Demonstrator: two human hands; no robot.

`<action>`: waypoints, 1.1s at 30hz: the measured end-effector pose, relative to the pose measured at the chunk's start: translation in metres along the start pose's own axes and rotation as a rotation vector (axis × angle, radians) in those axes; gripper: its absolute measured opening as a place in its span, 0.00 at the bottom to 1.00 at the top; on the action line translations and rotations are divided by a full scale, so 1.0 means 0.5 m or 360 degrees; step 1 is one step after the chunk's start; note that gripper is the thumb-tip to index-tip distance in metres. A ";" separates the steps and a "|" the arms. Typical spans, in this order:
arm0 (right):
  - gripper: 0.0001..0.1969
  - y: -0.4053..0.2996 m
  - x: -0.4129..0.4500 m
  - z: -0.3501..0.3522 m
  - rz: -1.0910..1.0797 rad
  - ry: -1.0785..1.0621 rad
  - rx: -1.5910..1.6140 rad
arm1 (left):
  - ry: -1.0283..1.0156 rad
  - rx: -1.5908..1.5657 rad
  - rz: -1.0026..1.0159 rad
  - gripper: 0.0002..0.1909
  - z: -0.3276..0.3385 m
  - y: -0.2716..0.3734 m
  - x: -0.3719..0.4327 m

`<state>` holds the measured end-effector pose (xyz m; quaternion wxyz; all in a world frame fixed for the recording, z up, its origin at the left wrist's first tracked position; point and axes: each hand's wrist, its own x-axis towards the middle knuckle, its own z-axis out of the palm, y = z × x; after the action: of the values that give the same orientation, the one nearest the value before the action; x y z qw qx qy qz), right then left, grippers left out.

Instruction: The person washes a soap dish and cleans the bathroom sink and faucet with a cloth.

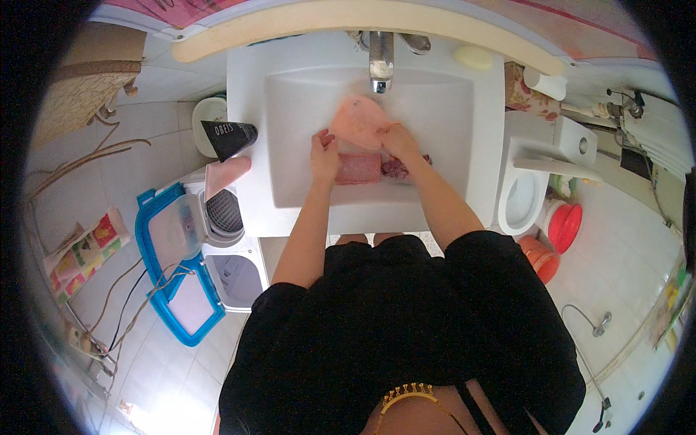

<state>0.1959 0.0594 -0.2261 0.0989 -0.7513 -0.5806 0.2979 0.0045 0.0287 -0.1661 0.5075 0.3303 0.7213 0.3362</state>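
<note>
A thin peach-coloured sheet, cloth or plastic [359, 122], lies spread in the white washbasin [283, 185] below the faucet. My right hand [399, 141] grips its right corner between bent fingers. At the left corner is my left hand [324, 157], its fingers curled and close against the edge; whether they pinch it cannot be made out. Just below the sheet, between my wrists, lies a flat pink rectangular piece [359, 168], maybe a cloth. Beside it is a dark red crumpled thing [395, 168], partly hidden by my right forearm.
A chrome faucet [381, 60] reaches over the basin. Yellowish soap [473, 56] sits on the rear right rim. Left stand a black tube [231, 138], a pink tube [225, 175] and a washing machine with raised blue-framed lids [187, 340]. A toilet [521, 201] and red buckets [565, 225] are right.
</note>
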 end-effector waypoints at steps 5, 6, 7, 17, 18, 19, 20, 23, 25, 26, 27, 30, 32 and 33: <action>0.13 -0.127 -0.053 -0.147 0.0584 -0.0763 0.1065 | -0.0070 -0.0191 -0.0132 0.22 -0.024 -0.003 0.002; 0.13 -0.123 -0.052 -0.163 0.0577 -0.0741 0.1064 | -0.0166 -0.0241 -0.0155 0.23 -0.021 0.018 -0.002; 0.14 -0.118 -0.051 -0.179 0.0459 -0.0708 0.0992 | -0.0177 -0.0250 -0.0139 0.23 -0.021 0.032 -0.004; 0.20 -0.148 -0.085 -0.298 0.0188 -0.0488 0.0750 | -0.0582 -0.0742 -0.0078 0.26 -0.031 0.134 -0.056; 0.20 -0.154 -0.091 -0.306 0.0175 -0.0487 0.0750 | -0.0579 -0.0673 -0.0053 0.26 -0.032 0.135 -0.061; 0.17 -0.160 -0.097 -0.313 0.0177 -0.0488 0.0774 | -0.0571 -0.0676 -0.0042 0.26 -0.033 0.134 -0.064; 0.14 -0.167 -0.102 -0.321 0.0179 -0.0491 0.0798 | -0.0535 -0.0542 0.0012 0.27 -0.035 0.133 -0.066; 0.14 -0.170 -0.112 -0.338 0.0225 -0.0607 0.0932 | -0.0479 -0.0357 0.0162 0.28 -0.037 0.151 -0.080; 0.14 -0.182 -0.123 -0.357 0.0248 -0.0704 0.1022 | -0.0442 -0.0300 0.0251 0.29 -0.047 0.169 -0.090; 0.14 -0.188 -0.127 -0.364 0.0278 -0.0800 0.1110 | -0.0463 -0.0317 0.0275 0.29 -0.052 0.178 -0.091; 0.14 -0.188 -0.130 -0.370 0.0274 -0.0797 0.1111 | -0.0492 -0.0334 0.0301 0.28 -0.055 0.194 -0.095; 0.14 -0.186 -0.134 -0.373 0.0360 -0.0846 0.1136 | -0.0584 -0.0574 -0.0156 0.25 -0.064 0.228 -0.117; 0.14 -0.177 -0.132 -0.354 0.0404 -0.1123 0.1249 | -0.0720 -0.0710 -0.0277 0.22 -0.068 0.201 -0.104; 0.14 -0.172 -0.132 -0.339 0.0406 -0.1131 0.1252 | -0.0854 -0.0849 -0.0406 0.20 -0.073 0.178 -0.095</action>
<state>0.2112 0.0575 -0.0254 0.1332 -0.5751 -0.3273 0.7378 -0.0057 0.0339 -0.0594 0.7837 0.1707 0.4857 0.3477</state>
